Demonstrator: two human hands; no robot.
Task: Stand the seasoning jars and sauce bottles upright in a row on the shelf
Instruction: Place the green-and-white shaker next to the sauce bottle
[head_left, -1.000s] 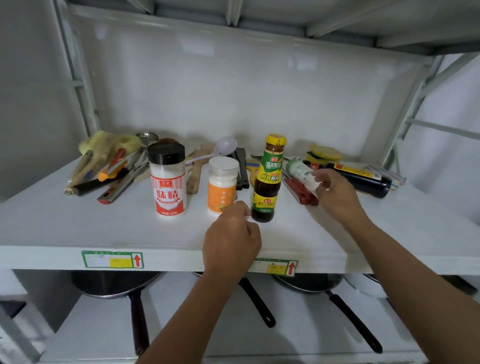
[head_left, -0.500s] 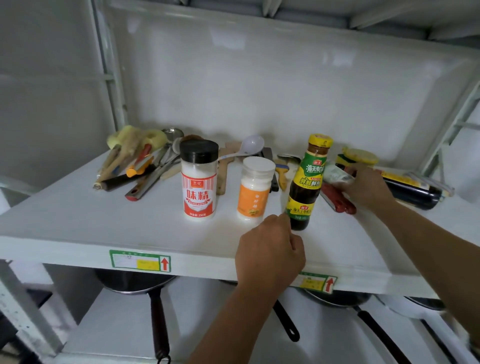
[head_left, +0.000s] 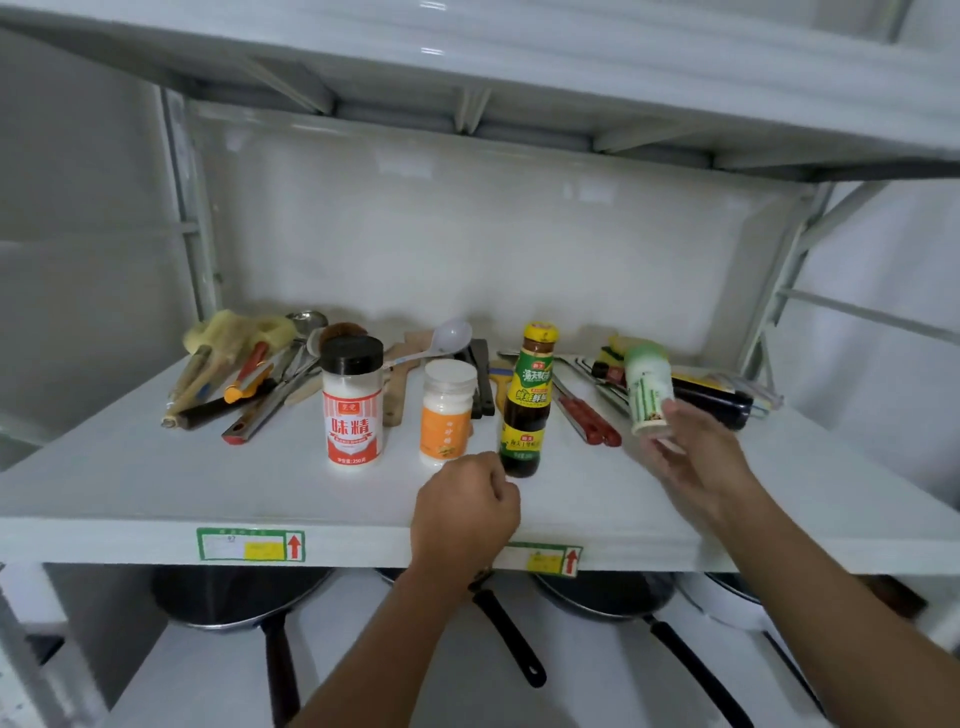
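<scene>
Three containers stand upright in a row on the white shelf (head_left: 156, 483): a black-capped jar with a red label (head_left: 352, 399), a white-lidded jar with an orange label (head_left: 447, 413) and a dark sauce bottle with a yellow cap (head_left: 527, 399). My right hand (head_left: 698, 462) holds a small white jar with a green cap (head_left: 647, 389) nearly upright, lifted above the shelf to the right of the sauce bottle. My left hand (head_left: 465, 512) is a closed fist at the shelf's front edge, just in front of the sauce bottle, holding nothing. A dark bottle (head_left: 711, 400) lies on its side at the back right.
Kitchen utensils (head_left: 244, 374) are heaped at the back left. A white spoon (head_left: 447, 338), dark tongs and red-handled tools (head_left: 587, 415) lie behind the row. Pans with black handles (head_left: 275, 654) sit on the shelf below. An upper shelf hangs overhead.
My right hand has picked the green-capped jar up from the back right and turned it nearly upright above the shelf. My left fist has stayed at the front edge.
</scene>
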